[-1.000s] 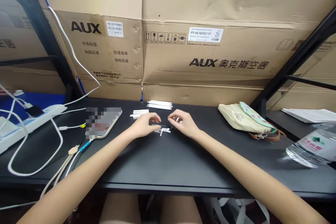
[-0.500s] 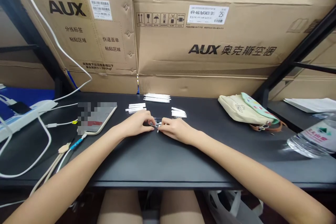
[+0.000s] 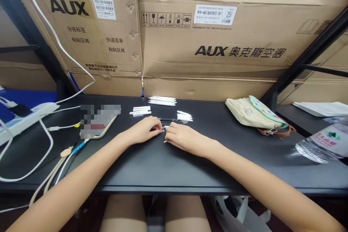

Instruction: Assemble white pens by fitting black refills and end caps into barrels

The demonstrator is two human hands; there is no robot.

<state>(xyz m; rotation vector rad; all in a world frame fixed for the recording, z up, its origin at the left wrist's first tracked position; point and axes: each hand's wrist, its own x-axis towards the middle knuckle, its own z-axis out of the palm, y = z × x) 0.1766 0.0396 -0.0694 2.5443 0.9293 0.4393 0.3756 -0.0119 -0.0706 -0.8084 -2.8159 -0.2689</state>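
A: Where is the small white stick (image 3: pixel 165 141)?
B: It lies on the black desk (image 3: pixel 174 172), between the left hand (image 3: pixel 143 131) and the right hand (image 3: pixel 186 141).
A: Why does the right hand stay so near?
B: It is open and lies flat, maybe to keep the stick steady. The left hand is curled, but I cannot tell if it grips something.
A: What is behind the stick?
B: A thin dark rod (image 3: pixel 167 119), and farther back, white sticks (image 3: pixel 162 100) in neat piles.

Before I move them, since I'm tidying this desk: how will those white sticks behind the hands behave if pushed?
The white sticks look slim and round, so they would probably roll apart. They lie straight, which suggests they are stiff. On the smooth black desk, they may well slide easily.
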